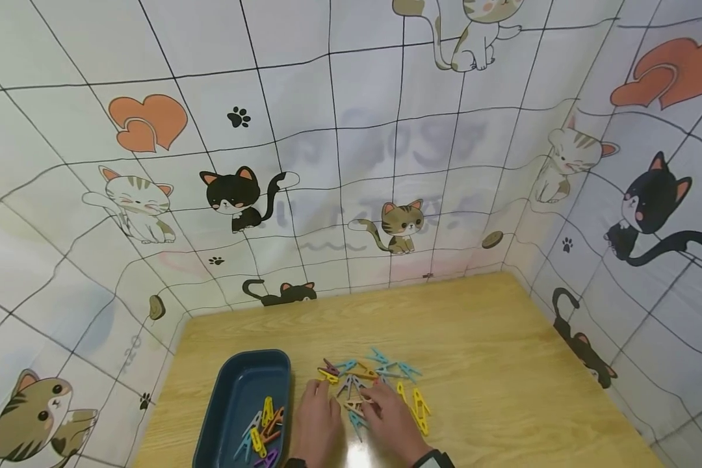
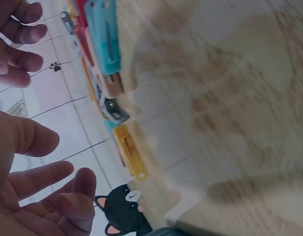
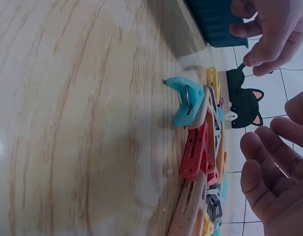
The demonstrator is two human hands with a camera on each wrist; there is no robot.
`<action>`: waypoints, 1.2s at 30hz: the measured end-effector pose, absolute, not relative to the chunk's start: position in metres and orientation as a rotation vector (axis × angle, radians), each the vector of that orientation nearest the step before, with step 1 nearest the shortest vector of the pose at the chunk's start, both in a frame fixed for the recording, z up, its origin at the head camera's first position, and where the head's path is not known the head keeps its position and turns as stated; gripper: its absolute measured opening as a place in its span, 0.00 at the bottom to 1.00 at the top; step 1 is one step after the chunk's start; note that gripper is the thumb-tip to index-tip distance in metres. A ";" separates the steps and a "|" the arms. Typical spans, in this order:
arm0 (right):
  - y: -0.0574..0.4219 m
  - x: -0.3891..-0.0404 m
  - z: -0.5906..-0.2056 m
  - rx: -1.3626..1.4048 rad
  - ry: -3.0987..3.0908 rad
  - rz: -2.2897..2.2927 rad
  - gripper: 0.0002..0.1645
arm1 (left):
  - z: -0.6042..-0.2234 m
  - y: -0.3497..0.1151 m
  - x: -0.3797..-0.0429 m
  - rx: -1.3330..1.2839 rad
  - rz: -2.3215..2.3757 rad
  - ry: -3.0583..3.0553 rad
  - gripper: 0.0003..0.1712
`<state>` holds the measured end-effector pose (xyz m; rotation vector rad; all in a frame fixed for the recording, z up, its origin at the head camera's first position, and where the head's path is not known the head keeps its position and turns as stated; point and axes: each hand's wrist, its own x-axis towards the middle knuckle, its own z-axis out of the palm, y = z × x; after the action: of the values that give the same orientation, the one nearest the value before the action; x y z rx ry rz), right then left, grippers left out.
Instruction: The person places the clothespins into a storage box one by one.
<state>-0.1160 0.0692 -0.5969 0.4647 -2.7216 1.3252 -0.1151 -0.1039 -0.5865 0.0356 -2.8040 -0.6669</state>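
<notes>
Over a loose pile of colourful clothespins [image 1: 351, 387] on the table, both hands hover with nothing held. My left hand [image 1: 318, 416] is at the pile's left side. Its thumb and fingers stand apart and loosely bent in the left wrist view, near a yellow clothespin [image 2: 130, 155]. Across from it my right hand [image 1: 393, 416] has loosely curved, separated fingers, beside a red clothespin [image 3: 195, 152] in the right wrist view. A light blue clothespin [image 3: 185, 101] lies at the pile's near edge. Two larger yellow clothespins [image 1: 419, 409] lie right of the right hand.
A dark blue tray [image 1: 218, 403] stands left of the left hand, with several yellow, orange, blue and purple clothespins [image 1: 257, 441] in it. The wood-grain table [image 1: 503, 364] extends to the right. White cat-print sheeting [image 1: 339, 162] borders its back and sides.
</notes>
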 end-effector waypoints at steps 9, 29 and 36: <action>0.070 -0.119 -0.594 0.481 -2.769 1.334 0.15 | -0.606 -0.103 -0.131 0.131 -0.650 -2.814 0.10; 0.067 -0.116 -0.599 0.578 -2.642 1.321 0.13 | -0.623 -0.105 -0.144 0.294 -0.505 -2.875 0.11; 0.065 -0.116 -0.602 0.585 -2.630 1.286 0.06 | -0.620 -0.103 -0.144 0.324 -0.476 -2.911 0.06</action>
<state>-0.1158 0.0648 -0.6015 0.5852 -2.6304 1.2862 -0.1439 -0.1026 -0.6197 0.3236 -2.9107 -0.4764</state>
